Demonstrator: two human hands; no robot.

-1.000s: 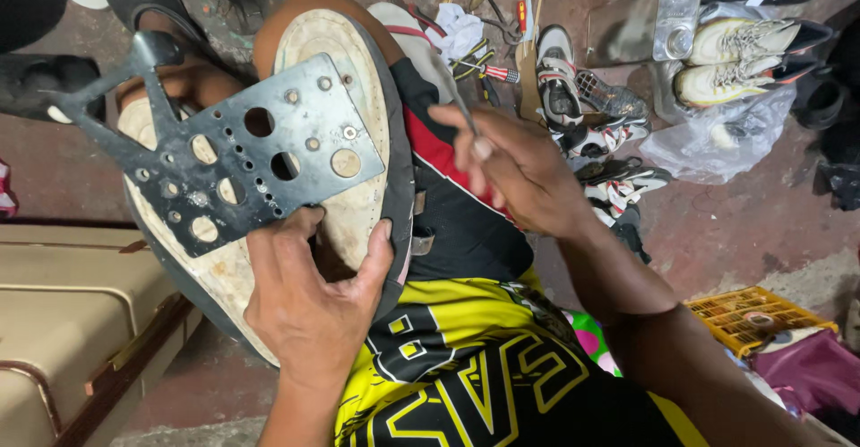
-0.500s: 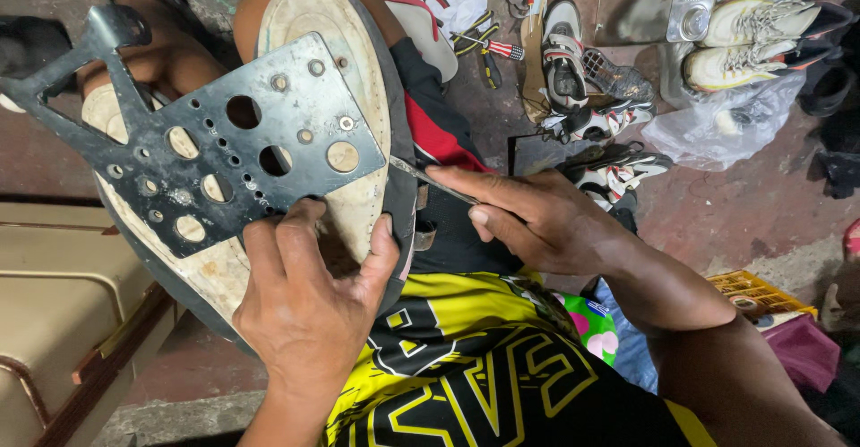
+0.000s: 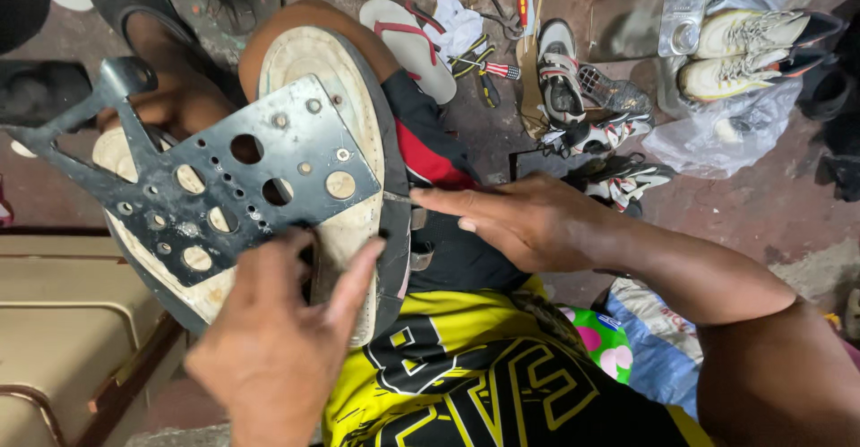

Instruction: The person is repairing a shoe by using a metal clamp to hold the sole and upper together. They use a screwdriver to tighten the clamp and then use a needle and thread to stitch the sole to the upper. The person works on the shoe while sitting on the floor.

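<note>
A large upturned shoe sole [image 3: 313,62], pale with a dark rim, rests across my lap. A black metal plate [image 3: 224,187] drilled with several round holes lies on it, its forked end pointing left. My left hand [image 3: 278,339] grips the sole's near end, with the fingers spread over the plate's lower edge. My right hand [image 3: 528,223] reaches in from the right. Its fingertips pinch a thin metal tool [image 3: 397,196] against the sole's right rim, beside the plate's corner.
A flip-flop [image 3: 408,39], hand tools [image 3: 488,66], dark sports shoes [image 3: 573,80] and white sneakers [image 3: 752,53] over a plastic bag [image 3: 717,133] litter the floor beyond. A beige case [image 3: 54,322] stands at my left. A colourful bag [image 3: 600,339] lies by my right hip.
My right hand has come down and left from above the lap to the sole's rim with the thin tool. My left hand has kept its hold on the sole and plate.
</note>
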